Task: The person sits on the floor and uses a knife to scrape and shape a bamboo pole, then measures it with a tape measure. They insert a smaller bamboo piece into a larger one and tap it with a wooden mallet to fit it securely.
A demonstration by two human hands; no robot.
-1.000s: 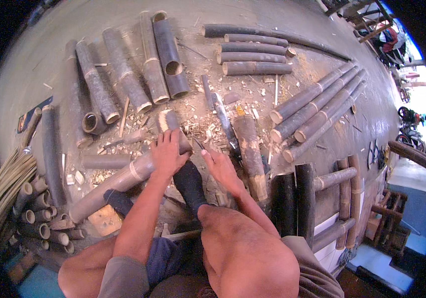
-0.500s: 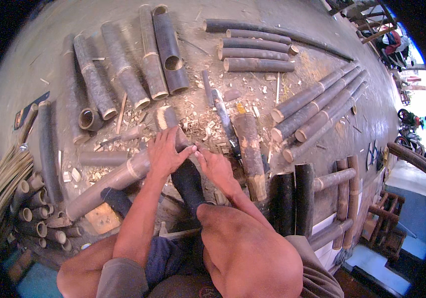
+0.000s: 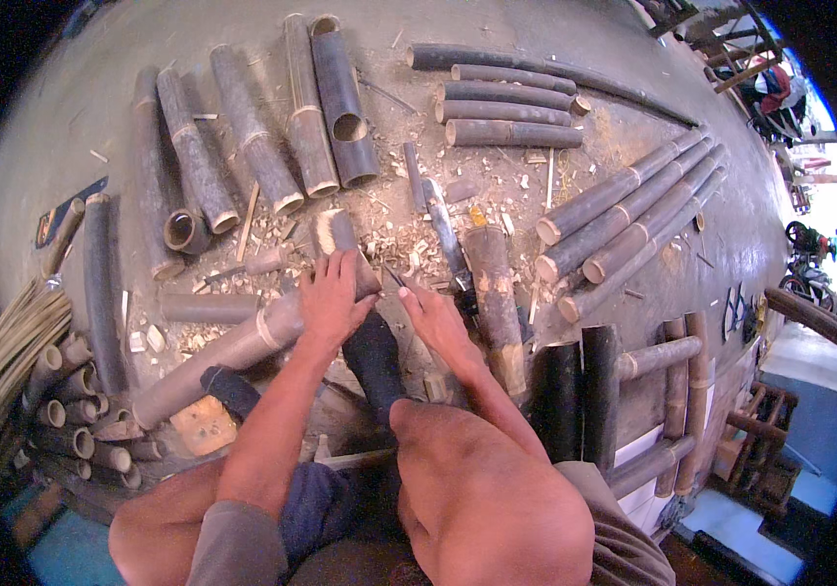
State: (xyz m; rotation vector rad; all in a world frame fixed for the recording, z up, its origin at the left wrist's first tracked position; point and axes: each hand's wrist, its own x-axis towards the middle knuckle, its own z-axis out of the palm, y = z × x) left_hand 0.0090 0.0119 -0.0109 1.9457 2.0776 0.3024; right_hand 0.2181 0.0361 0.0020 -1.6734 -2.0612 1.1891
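A thick grey-brown bamboo pole [image 3: 213, 366] lies slantwise before me, its far end reaching toward my right hand. My left hand [image 3: 333, 301] is wrapped over the pole near that end, fingers bent across its top. Just beyond the fingers is a short wooden piece [image 3: 336, 230] with a pale, cut patch. In my right hand [image 3: 431, 317] is a slim dark knife-like tool [image 3: 395, 277], its point toward the pole's end and a small gap between them. My palm hides its handle. A long-bladed tool [image 3: 446, 230] lies on the floor to the right, beside an upright-looking chipped bamboo log [image 3: 494, 303].
Pale wood chips [image 3: 418, 249] litter the floor. Bamboo tubes [image 3: 252, 142] lie at the far left, with more poles [image 3: 511, 112] at the back and slanted ones [image 3: 633, 210] at right. A bundle of strips [image 3: 13, 352] and stacked tubes [image 3: 67, 441] stand at left. A bamboo frame [image 3: 668, 391] is near right.
My right hand has drawn away from my left hand and slightly right, so the dark tool's tip now shows. The left hand stays on the bamboo pole. The whole view has shifted slightly.
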